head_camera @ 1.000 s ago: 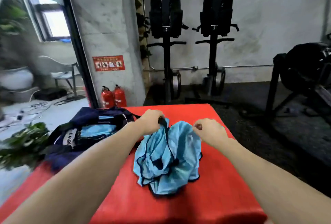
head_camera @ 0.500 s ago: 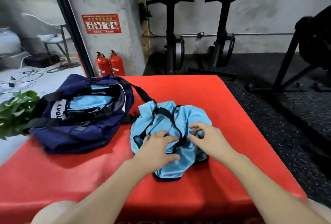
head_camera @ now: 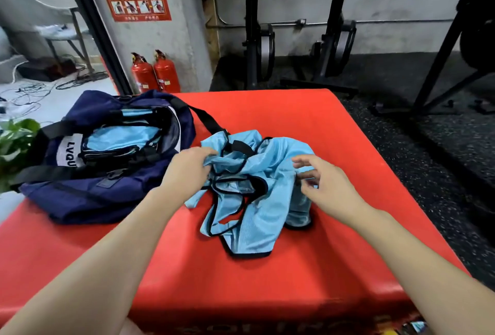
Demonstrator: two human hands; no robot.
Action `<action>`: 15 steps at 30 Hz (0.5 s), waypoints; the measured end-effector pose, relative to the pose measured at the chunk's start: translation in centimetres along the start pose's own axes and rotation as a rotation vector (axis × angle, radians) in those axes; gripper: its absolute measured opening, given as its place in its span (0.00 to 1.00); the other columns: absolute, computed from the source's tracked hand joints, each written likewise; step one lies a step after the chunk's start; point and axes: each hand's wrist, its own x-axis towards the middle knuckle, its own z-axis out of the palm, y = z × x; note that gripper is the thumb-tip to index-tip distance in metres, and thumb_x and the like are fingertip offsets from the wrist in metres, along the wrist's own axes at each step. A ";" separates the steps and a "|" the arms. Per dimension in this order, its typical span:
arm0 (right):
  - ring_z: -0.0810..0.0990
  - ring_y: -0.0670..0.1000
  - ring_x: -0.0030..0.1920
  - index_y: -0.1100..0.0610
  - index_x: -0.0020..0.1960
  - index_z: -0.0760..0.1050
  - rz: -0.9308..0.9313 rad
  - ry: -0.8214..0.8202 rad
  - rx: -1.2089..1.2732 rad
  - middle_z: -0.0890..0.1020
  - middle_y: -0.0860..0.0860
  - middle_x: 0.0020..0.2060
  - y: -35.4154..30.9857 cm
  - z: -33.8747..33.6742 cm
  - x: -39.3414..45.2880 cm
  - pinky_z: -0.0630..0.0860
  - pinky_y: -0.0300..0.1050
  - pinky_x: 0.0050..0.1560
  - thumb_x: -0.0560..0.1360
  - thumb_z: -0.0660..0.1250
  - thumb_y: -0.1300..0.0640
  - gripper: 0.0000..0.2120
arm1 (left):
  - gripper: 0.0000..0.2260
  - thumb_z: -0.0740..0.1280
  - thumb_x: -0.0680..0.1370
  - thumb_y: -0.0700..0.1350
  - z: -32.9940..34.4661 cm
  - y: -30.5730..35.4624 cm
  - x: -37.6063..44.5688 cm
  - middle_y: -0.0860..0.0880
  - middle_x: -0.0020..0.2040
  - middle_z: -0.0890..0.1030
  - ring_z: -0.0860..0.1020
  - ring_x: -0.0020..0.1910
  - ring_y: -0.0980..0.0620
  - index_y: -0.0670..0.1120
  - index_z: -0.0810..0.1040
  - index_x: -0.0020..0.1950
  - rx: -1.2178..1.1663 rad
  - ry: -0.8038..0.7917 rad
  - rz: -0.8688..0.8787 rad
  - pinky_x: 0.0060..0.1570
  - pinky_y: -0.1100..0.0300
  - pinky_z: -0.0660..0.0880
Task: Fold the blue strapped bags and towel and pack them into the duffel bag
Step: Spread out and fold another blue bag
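**Blue bag bunched on the mat, both hands sorting it out**

Blue bag (head_camera: pixel 257 187) lies crumpled mid-mat (head_camera: pixel 308 267), black-edged straps looped and tangled across it. Not yet flat, so no fold started, by the look of it.

Left hand (head_camera: pixel 187 171) sits on the bag's left edge, fingers curled into a pinch of cloth near the top corner. Likely anchoring that side so the fabric can be pulled straight.

Right hand (head_camera: pixel 318 182) hovers at the bag's right side, fingers loosely spread and half bent, holding nothing clearly; fingertips near the cloth, contact cannot be told. Reads as reaching for the opposite edge.

Duffel (head_camera: pixel 88 190) rests on the mat's left, just beside the bag, mouth open toward the camera. More light-blue fabric shows inside, so some packing seems done. Its black strap (head_camera: pixel 206 117) trails toward the bag and meets its top edge.

Open mouth close at hand suits a short carry once folded.

Risk: loose straps snagging during the fold.

No towel identifiable.
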 end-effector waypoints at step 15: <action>0.73 0.40 0.45 0.43 0.49 0.75 -0.052 -0.398 -0.402 0.74 0.40 0.44 0.5 0.7 0.4 0.67 0.30 0.44 0.64 0.78 0.50 0.18 | 0.30 0.73 0.69 0.66 3.6 9.4 -7.7 0.56 0.56 0.77 0.75 0.54 0.59 0.56 0.75 0.68 -0.242 -0.238 0.275 0.59 0.63 0.71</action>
